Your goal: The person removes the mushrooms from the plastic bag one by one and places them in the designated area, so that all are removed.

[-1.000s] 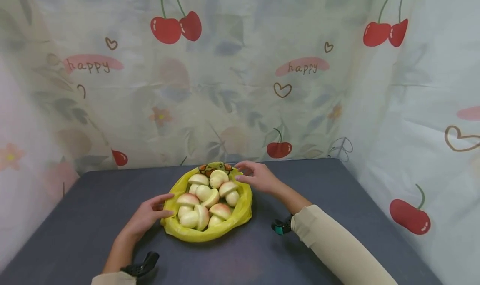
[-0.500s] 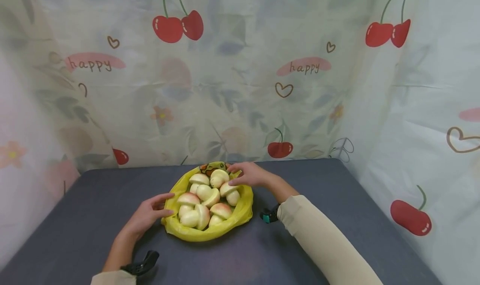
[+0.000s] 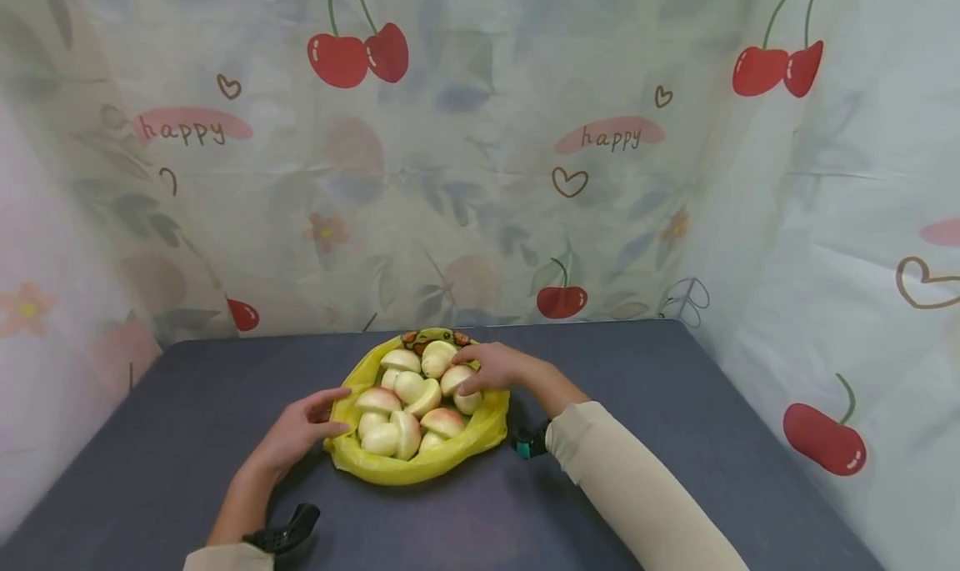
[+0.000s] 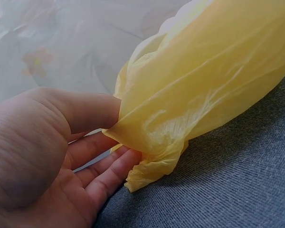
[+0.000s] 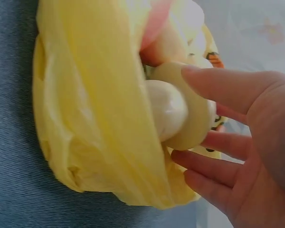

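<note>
A yellow plastic bag (image 3: 405, 471) stands with its mouth spread wide, holding several pale mushrooms (image 3: 381, 439) with pink-tinged caps. At its left rim, my left hand (image 3: 292, 433) holds the thin edge between thumb and fingers; in the left wrist view the thumb tip is hidden behind the bag's film (image 4: 180, 99). My right hand (image 3: 498, 367) reaches over the right rim onto one mushroom (image 5: 166, 109). In the right wrist view, the thumb lies on its cap and the fingers come round the cap's other side. That mushroom still sits among the others in the bag.
A dark grey-blue table (image 3: 637, 388) carries the bag near its back edge. Behind and at the sides hang pale curtains (image 3: 465, 179) printed with cherries and leaves. Each wrist wears a dark band (image 3: 281, 538).
My right hand has moved left and inward from the bag's right rim, onto the mushroom at the right. The left hand has stayed at the left rim.
</note>
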`<state>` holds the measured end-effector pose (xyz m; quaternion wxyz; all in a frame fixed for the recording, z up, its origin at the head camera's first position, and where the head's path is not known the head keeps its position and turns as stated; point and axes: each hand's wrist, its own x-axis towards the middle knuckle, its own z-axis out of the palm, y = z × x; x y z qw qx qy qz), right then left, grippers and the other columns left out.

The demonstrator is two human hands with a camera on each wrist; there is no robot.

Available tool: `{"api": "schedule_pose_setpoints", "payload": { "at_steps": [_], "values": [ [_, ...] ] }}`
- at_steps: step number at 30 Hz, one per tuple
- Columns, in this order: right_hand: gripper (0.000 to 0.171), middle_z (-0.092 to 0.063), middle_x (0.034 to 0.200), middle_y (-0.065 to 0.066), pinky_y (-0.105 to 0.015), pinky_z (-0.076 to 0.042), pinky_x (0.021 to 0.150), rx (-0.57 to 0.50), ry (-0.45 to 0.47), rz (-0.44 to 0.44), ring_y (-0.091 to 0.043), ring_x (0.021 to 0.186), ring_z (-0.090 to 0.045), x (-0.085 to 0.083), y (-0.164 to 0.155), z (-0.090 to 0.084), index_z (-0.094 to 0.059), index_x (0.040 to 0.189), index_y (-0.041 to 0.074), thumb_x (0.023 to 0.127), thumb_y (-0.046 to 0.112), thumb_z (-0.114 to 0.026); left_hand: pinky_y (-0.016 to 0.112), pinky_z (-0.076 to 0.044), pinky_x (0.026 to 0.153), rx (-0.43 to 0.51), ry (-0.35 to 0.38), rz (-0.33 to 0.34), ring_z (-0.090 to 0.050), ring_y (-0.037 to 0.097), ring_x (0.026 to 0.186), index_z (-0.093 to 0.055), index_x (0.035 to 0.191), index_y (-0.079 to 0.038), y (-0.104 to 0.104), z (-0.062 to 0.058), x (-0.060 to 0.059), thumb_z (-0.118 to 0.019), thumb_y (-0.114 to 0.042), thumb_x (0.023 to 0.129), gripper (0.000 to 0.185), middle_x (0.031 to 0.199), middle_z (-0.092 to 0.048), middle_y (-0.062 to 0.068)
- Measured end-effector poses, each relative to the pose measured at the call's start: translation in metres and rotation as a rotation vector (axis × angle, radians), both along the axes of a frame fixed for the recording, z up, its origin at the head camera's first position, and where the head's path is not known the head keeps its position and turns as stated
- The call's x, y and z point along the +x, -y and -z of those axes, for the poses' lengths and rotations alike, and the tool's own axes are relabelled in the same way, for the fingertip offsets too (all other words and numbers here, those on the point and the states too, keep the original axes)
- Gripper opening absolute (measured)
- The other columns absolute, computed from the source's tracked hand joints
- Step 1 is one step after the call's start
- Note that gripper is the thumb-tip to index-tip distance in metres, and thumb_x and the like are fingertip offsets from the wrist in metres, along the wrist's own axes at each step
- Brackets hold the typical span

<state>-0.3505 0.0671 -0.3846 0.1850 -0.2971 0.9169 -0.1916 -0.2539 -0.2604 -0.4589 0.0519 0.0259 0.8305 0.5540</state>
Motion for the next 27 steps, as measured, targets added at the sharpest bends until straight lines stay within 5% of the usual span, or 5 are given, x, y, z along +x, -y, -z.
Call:
{"api": "schedule_pose_setpoints", "payload": {
  "at_steps": [27],
  "values": [
    [0.061, -0.052, 0.139, -0.002, -0.040, -0.040, 0.099, 0.037, -0.227, -0.087, -0.020, 0.125, -0.048, 0.018, 0.008, 0.018, -0.049, 0.143, 0.019, 0.087, 0.016, -0.072, 0.048, -0.043, 0.097, -0.032, -0.016, 0.003, -0.050, 0.035, 0.121, -0.045, 0.145, -0.003, -0.003, 0.001, 0.004, -0.073, -0.024, 0.089, 0.066, 0.143, -0.044, 0.024]
  ]
}}
